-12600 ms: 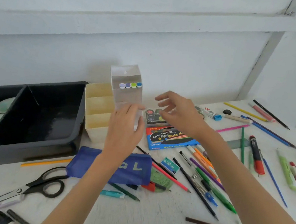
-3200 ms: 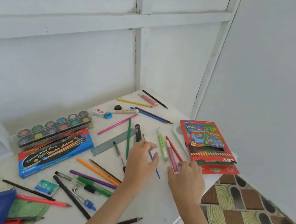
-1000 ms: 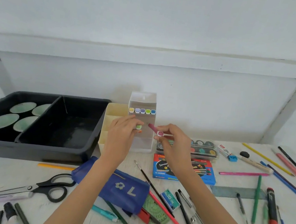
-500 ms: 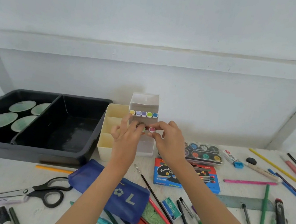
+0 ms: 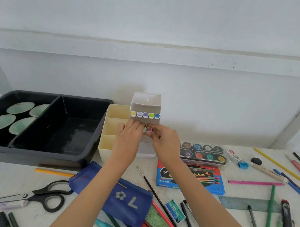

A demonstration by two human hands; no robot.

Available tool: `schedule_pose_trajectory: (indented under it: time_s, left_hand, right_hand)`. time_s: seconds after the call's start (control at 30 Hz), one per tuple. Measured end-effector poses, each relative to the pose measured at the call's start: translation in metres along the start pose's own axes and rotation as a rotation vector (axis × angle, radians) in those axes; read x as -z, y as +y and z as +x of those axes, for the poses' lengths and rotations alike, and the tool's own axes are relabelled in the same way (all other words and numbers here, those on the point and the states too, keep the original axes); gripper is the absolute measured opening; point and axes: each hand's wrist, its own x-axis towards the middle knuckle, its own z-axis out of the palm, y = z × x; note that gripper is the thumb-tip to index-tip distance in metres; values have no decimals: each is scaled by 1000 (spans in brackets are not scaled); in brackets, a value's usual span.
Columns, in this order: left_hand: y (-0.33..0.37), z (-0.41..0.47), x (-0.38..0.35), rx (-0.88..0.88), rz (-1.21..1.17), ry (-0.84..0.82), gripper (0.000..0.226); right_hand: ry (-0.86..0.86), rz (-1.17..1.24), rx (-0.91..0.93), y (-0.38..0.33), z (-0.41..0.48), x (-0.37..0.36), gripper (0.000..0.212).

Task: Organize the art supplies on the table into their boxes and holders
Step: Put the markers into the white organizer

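Both hands are up at the white marker box [image 5: 145, 104], which stands upright at the back of the worktop [image 5: 9, 174], touching the cream organizer [image 5: 115, 127] on its left. Left hand [image 5: 127, 141], fingers curled, pinches the end of a green marker [image 5: 144, 129]. Right hand [image 5: 165, 144] pinches a pink marker [image 5: 149, 129] just beside it. Both marker ends show at the box front, one row below five caps [image 5: 145, 115]: yellow, lilac, purple, green, blue. Black tray [image 5: 22, 154] sits left of the organizer. Paint set [image 5: 203, 152] lies right of the box, coloured-pencil box [image 5: 190, 177] in front of that. Nearer me: blue pouch [image 5: 113, 195], scissors [image 5: 25, 195], loose pens and pencils [image 5: 270, 209] scattered about.
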Motion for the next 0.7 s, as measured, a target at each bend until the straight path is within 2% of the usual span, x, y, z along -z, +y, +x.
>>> schedule_pose_trajectory:
  time_s: [0.07, 0.2, 0.27, 0.37, 0.43, 0.5, 0.6, 0.7]
  left_hand:
    - [-3, 4, 3, -55, 17, -2, 47]
    - [-5, 6, 5, -95, 29, 14, 43]
    - [-5, 4, 4, -97, 14, 20, 42]
    - [-4, 4, 4, -90, -7, 15, 46]
    - [-1, 2, 3, -69, -47, 32, 52]
    - [4, -7, 1, -29, -118, 93, 53]
    - [29, -24, 3, 8, -177, 257, 31]
    - [77, -31, 6, -15, -301, 281, 26]
  right_hand:
    - [-12, 12, -9, 1, 1, -2, 24]
    - [-47, -173, 20, -1, 1, -2, 26]
    - [-65, -176, 9, -3, 3, 0, 27]
    - [-187, -15, -20, -6, 6, 9, 30]
    - [-268, 94, -6, -12, -3, 20, 46]
    - [-272, 175, 22, -16, -19, 34, 56]
    - [-221, 237, -16, -9, -47, 56, 48]
    - [-172, 234, -89, 15, -72, 79, 39]
